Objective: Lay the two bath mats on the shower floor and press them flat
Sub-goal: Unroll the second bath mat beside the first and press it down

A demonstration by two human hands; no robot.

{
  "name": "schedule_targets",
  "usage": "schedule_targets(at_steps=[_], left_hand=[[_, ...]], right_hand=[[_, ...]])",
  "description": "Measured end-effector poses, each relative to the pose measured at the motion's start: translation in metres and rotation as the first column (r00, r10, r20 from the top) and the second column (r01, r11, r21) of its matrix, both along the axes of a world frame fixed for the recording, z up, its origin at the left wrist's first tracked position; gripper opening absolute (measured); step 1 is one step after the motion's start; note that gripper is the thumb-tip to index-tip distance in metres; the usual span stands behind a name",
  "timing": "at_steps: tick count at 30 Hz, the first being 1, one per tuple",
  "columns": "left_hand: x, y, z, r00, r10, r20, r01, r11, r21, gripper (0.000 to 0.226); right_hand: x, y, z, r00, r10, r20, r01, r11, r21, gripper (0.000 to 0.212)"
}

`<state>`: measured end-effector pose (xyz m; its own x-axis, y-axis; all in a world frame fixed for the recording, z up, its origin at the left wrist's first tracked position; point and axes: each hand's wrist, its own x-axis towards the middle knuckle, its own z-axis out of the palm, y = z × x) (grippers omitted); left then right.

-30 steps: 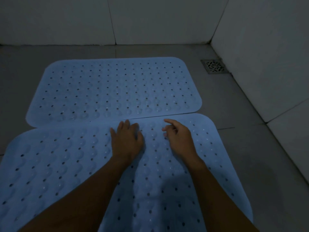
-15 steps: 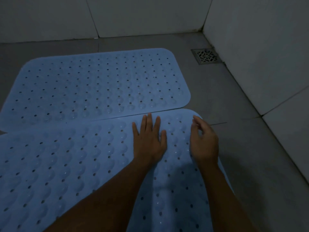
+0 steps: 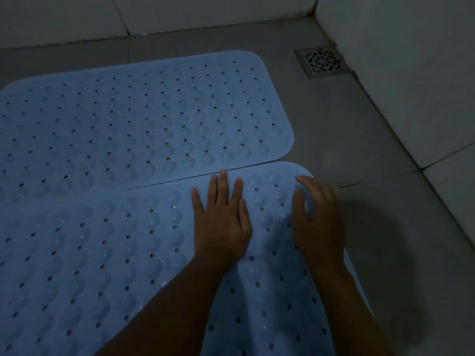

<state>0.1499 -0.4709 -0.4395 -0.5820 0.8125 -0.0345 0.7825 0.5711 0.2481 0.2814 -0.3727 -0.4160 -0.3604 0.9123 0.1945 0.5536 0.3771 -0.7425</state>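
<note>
Pressing palm-down, the left hand (image 3: 221,222) lies flat on the near mat (image 3: 102,265) with fingers spread and gripping nothing, its fingertips (image 3: 223,173) reaching the seam at 12 o'clock. At 3 o'clock from it, the right hand (image 3: 317,222) is also open and empty, fingers loosely curled over the mat's rounded far-right corner; whether its palm bears down or only hovers cannot be told in this dim light.

Both mats look like thin, soft blue rubber or vinyl, studded with drain holes and round suction-cup domes. They should be light and floppy, draping rather than holding shape. Any lifting is probably best done at an edge or corner, while flattening calls for broad palm pressure worked outward so the cups seat.

The far mat (image 3: 144,119) lies flat at 11 o'clock from the hands, its near edge meeting the near mat's far edge; the near mat seems to lap slightly over it, though that is hard to confirm.

Grey tiled shower floor (image 3: 359,150) surrounds them, likely smooth and slippery when wet. A square metal drain (image 3: 321,61) sits at 1 o'clock, clear of both mats, in the corner where pale tiled walls (image 3: 411,73) meet.
</note>
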Motion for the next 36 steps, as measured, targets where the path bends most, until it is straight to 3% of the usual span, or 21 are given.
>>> schedule_targets(at_steps=[4, 8, 13, 19, 27, 36], left_hand=[[0.001, 0.0, 0.001, 1.0, 0.003, 0.019, -0.003, 1.0, 0.016, 0.055], [0.001, -0.001, 0.0, 1.0, 0.014, 0.01, -0.014, 0.999, 0.033, 0.056], [0.002, -0.002, 0.002, 0.999, 0.023, 0.025, -0.024, 0.999, 0.028, 0.059], [0.002, -0.002, 0.003, 0.999, 0.03, 0.038, -0.03, 1.0, 0.005, 0.058], [0.003, 0.001, 0.006, 0.998, 0.037, 0.047, -0.034, 0.997, -0.062, 0.059], [0.003, 0.002, 0.007, 0.999, 0.033, 0.036, -0.03, 0.995, -0.092, 0.058]], right_hand=[[-0.012, 0.005, -0.008, 0.994, 0.092, 0.055, -0.098, 0.988, 0.117, 0.04], [-0.026, 0.005, -0.025, 0.941, 0.215, 0.26, -0.257, 0.956, 0.139, 0.046], [-0.035, 0.003, -0.039, 0.875, 0.202, 0.44, -0.343, 0.9, 0.268, 0.044], [-0.037, 0.005, -0.031, 0.788, 0.228, 0.571, -0.357, 0.926, 0.123, 0.051], [-0.035, 0.01, -0.033, 0.738, 0.261, 0.622, -0.394, 0.916, 0.082, 0.052], [-0.036, 0.01, -0.033, 0.777, 0.241, 0.581, -0.37, 0.922, 0.112, 0.047]])
